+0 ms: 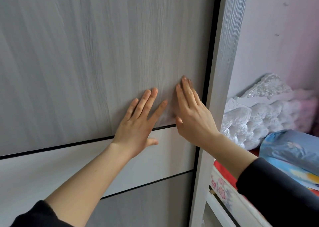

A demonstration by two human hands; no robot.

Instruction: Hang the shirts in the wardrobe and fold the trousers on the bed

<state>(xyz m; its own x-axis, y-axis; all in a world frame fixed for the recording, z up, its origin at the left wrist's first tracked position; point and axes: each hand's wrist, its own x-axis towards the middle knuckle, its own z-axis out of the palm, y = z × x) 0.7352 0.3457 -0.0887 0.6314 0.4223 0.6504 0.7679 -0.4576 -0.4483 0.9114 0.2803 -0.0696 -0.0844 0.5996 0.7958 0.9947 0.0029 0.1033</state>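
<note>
**As the left hand and right hand lie on the wardrobe door**

While I look down from the head camera, the grey wood-grain wardrobe door fills the left and middle of the scene. Its black right edge runs straight along the pale frame. A white band crosses the door lower down, with a thin dark seam along its upper side.

I have the left hand spread flat against the door, fingers straight and fanned apart, holding nothing. Its palm covers the dark seam, the fingers point up onto the grey panel and the thumb rests on the white band.

Just to its right I have the right hand, also with nothing in it. Its fingers are straight and close together, and their tips touch the grey panel near the door's right edge. I cannot tell whether its palm meets the surface. The two hands sit just beside each other, apart. A black sleeve covers the right forearm, and the left forearm is bare above a pushed-back dark cuff.

Right of the frame lies the bed. It has a floral side, a red sheet, blue bedding and a carved white headboard at the far end, against a pinkish wall.
</note>
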